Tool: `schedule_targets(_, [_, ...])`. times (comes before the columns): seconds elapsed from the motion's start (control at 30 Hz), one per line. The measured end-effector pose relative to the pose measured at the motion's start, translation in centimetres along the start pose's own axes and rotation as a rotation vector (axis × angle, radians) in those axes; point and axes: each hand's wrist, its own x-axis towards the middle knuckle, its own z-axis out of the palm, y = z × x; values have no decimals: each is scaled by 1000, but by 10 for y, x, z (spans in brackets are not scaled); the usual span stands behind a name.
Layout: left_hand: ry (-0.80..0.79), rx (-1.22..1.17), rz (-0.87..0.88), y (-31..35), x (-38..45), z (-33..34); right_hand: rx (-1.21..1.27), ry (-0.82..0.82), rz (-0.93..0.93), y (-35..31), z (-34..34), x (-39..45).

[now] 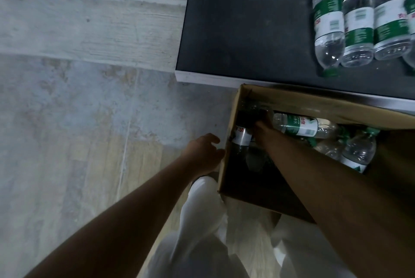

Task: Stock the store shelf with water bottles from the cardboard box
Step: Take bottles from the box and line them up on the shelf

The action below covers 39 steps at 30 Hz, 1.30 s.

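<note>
I'm looking down past white trousers (202, 221) at a worn concrete floor (78, 109). My left hand (205, 153) is resting loose-fingered on the cardboard box (226, 165) wall; my right hand (261, 128), inside, is gripping a water bottle (241, 136). At one o'clock, green-labelled bottles (359, 23) are lying on the dark shelf (242, 26); their print is unreadable.

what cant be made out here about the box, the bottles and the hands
Head view only:
- Right hand: its fingers reach into the dark corner of the cardboard box; its grip on the shadowed bottle is unclear.
- Bottle count in the box: the right forearm and shadow hide part.
- Shelf row of bottles: cut off by the right edge.
- Label text: too small.
</note>
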Motion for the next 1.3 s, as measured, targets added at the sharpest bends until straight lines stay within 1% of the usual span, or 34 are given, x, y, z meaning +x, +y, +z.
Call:
schedule_targets(0.1, [12, 10, 11, 0, 3, -2, -14, -31, -2, -4, -1, 8])
schedule_targets(0.2, [24, 16, 13, 2, 2, -3, -84, -78, -52, -11, -4, 9])
schedule_targets(0.37, [-27, -24, 13, 11, -13, 1, -45, 0, -41, -15, -17, -1])
schedule_targets(0.5, [-49, -46, 0, 18, -23, 4, -163, 70, -60, -14, -28, -8])
schedule_targets(0.53, [-50, -48, 4, 19, -24, 5, -184, 67, -59, -14, -28, -8])
schedule_targets(0.63, [-33, -51, 12, 21, -22, 7, -57, -6, -32, -15, -15, -3])
schedule_targets(0.77, [-20, -59, 10, 18, -18, 10, 7, 91, 63, -14, 2, 11])
schedule_targets(0.93, [-34, -49, -3, 10, -24, 10, -125, 118, 13, -11, -5, 18])
schedule_targets(1.0, [-30, -30, -3, 8, -29, 8, -145, 132, -35, -12, -12, 10])
schedule_targets(1.07, [-19, -15, -9, 8, -36, 5, -161, 106, -85, -10, -19, -4])
schedule_targets(1.2, [-13, -12, -30, 13, -55, 0, -183, 4, -111, 1, -35, -41])
schedule_targets(1.3, [-22, 10, -30, 21, -74, -5, -283, 20, -89, 4, -46, -73])
